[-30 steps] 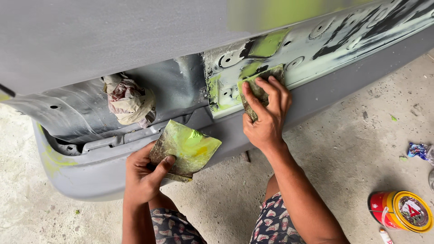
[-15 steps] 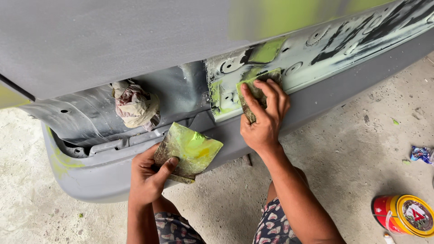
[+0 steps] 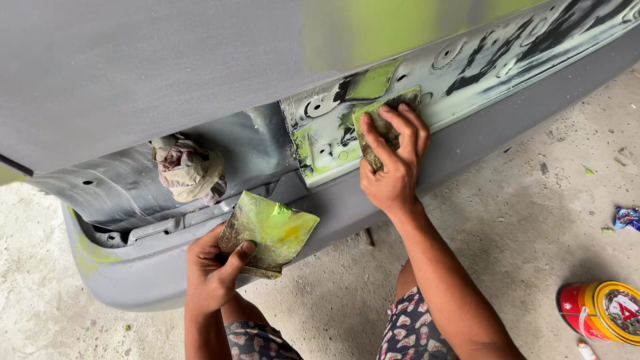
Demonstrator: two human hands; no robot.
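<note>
A grey primed car body panel (image 3: 153, 73) fills the top of the head view, with a pale green strip (image 3: 467, 63) running to the right. My right hand (image 3: 393, 163) presses a small piece of green-stained sandpaper (image 3: 375, 120) flat against that strip. Lower left, my left hand (image 3: 213, 273) grips a square board smeared with green putty (image 3: 270, 230), held just in front of the panel's lower grey edge (image 3: 133, 280).
A crumpled stained rag (image 3: 187, 170) is stuffed into the recess at the left. On the concrete floor (image 3: 520, 207), a red and yellow tin (image 3: 603, 312) lies at the lower right, with a blue wrapper (image 3: 627, 217) beyond it.
My right hand with the sandpaper has slid slightly up and right along the green strip. The left hand keeps holding the putty board.
</note>
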